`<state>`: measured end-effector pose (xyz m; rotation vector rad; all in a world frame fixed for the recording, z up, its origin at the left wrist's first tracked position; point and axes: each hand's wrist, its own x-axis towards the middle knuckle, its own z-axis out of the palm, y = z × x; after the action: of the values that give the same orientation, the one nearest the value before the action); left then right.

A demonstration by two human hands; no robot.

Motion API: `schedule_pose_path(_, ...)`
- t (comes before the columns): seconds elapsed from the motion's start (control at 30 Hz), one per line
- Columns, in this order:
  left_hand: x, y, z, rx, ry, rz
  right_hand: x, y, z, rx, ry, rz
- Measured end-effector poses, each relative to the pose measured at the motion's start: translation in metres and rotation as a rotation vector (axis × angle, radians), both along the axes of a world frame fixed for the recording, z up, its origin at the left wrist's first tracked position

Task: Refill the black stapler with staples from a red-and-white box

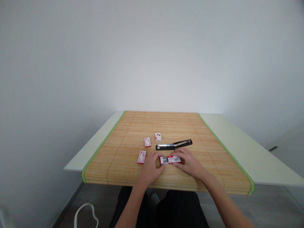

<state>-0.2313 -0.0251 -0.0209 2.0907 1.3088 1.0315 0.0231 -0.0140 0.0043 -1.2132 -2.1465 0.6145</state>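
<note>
Both my hands hold a small red-and-white staple box (pixel 170 159) low over the bamboo mat (pixel 123 171). My left hand (pixel 152 166) pinches its left end, where a grey inner tray shows. My right hand (pixel 190 163) grips its right end with curled fingers. A black stapler (pixel 174 144) lies opened out flat just beyond the box. Three more small red-and-white boxes rest on the mat: one (pixel 142 157) left of my left hand, one (pixel 147 142) further back, one (pixel 158 136) behind the stapler's left end.
The mat has green edging (pixel 102 145) and covers most of a white table (pixel 251 155) set against a plain white wall. A white cable (pixel 83 212) loops on the floor at lower left. My dark-clothed legs (pixel 175 205) show under the table's front edge.
</note>
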Motion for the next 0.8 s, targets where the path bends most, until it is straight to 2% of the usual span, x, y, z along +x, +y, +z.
schedule_pose_path(0.33,-0.002,-0.001,-0.004,-0.01,-0.048,0.015,0.018,0.001,0.001,-0.119,0.073,-0.023)
schedule_pose_path(0.6,-0.002,0.002,-0.01,-0.063,-0.091,-0.009,-0.002,0.0,-0.001,-0.115,0.096,0.039)
schedule_pose_path(0.8,-0.007,0.001,-0.008,-0.102,-0.093,-0.05,-0.013,0.002,-0.004,-0.123,0.095,0.048)
